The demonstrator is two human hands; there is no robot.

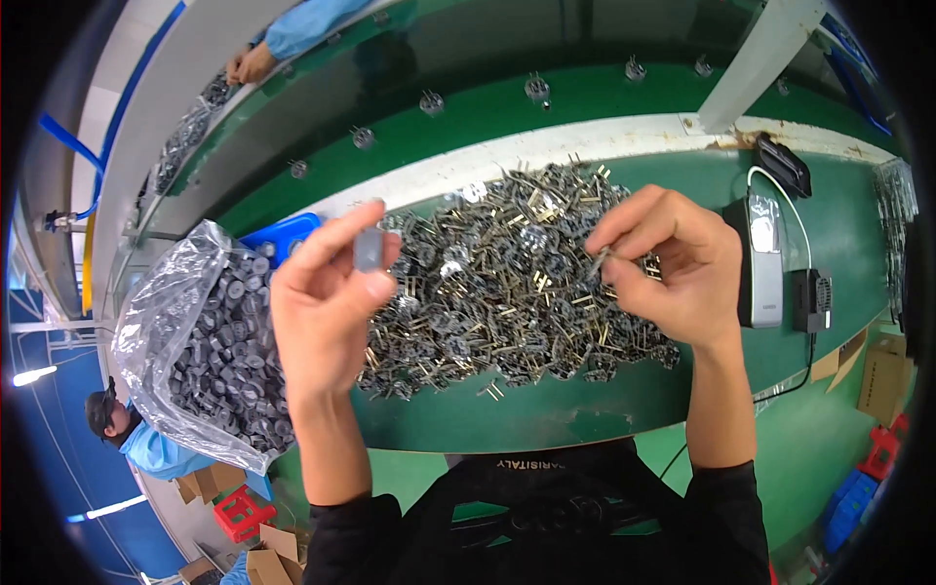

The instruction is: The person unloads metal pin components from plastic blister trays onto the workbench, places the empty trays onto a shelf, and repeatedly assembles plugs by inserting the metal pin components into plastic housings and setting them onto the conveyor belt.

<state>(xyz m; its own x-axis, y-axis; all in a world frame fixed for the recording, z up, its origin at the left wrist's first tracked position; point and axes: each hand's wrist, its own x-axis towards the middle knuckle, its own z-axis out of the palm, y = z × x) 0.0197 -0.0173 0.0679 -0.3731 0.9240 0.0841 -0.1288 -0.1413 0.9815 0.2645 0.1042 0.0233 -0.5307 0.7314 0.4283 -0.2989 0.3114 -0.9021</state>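
1. Currently, at far left, a clear plastic bag is lying open beside the pile, and loose grey plastic caps are filling it. Its slack mouth could be spilling caps if a sleeve were catching the film.
2. Above the bag, a co-worker's hand is reaching toward similar parts across the belt.
3. The left hand is pinching one grey cap between thumb and fingers, holding it up near the pile's left edge. A light fingertip hold could be letting the cap slip among the metal parts.
4. In the middle, a heap of pronged plug inserts is covering much of the green worktop. Their prongs are crossing; tangling could be bending one if a piece were being pulled out hard.
5. Beyond the heap, spaced plug pieces are standing on the green conveyor belt.
6. The right hand is gripping a small metallic part over the heap's right side; fingers are hiding its exact form, so a wrong orientation could be going unnoticed.
7. At right, a power bank is resting beside a black adapter; the white cable could be snagging the right forearm if it were swinging wide.
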